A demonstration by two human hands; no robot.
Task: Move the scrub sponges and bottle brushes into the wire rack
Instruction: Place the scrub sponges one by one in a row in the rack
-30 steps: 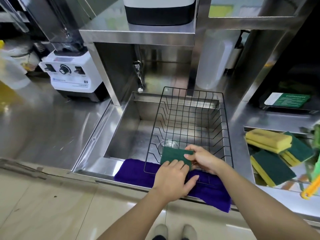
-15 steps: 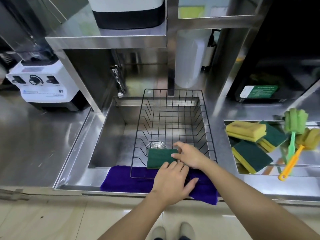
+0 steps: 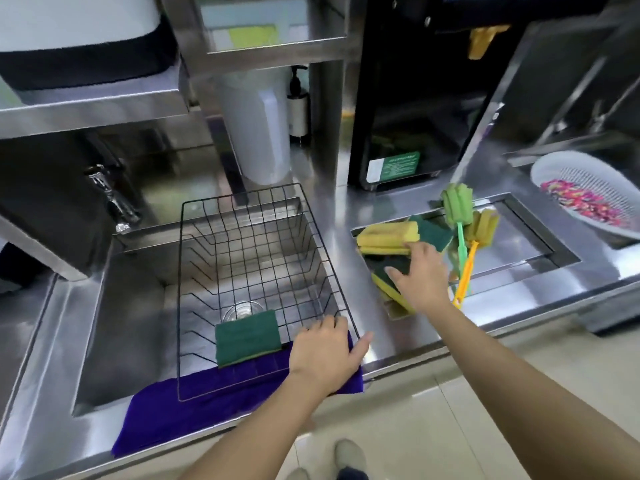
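The black wire rack (image 3: 333, 271) sits across the sink. One green scrub sponge (image 3: 246, 336) lies flat at its front. My left hand (image 3: 325, 351) rests on the rack's front right corner, fingers over the rim, thumb spread. In the recessed tray to the right lie a stack of yellow sponges (image 3: 388, 237), a green-topped sponge (image 3: 386, 271) and another green one (image 3: 433, 230). My right hand (image 3: 420, 278) hovers over them, fingers apart, fingertips touching the green-topped sponge. A green bottle brush (image 3: 457, 209) and a yellow bottle brush with an orange handle (image 3: 465, 275) lean beside the sponges.
A purple cloth (image 3: 207, 403) hangs over the sink's front edge under the rack. A faucet (image 3: 110, 199) is at the back left. A white colander (image 3: 581, 195) with pink bits stands far right. A white canister (image 3: 256, 133) and black appliance (image 3: 408, 116) stand behind.
My right hand let go of the green sponge in the rack and moved right onto the sponge pile. My left hand shifted to the rack's front right corner. The view swung right.
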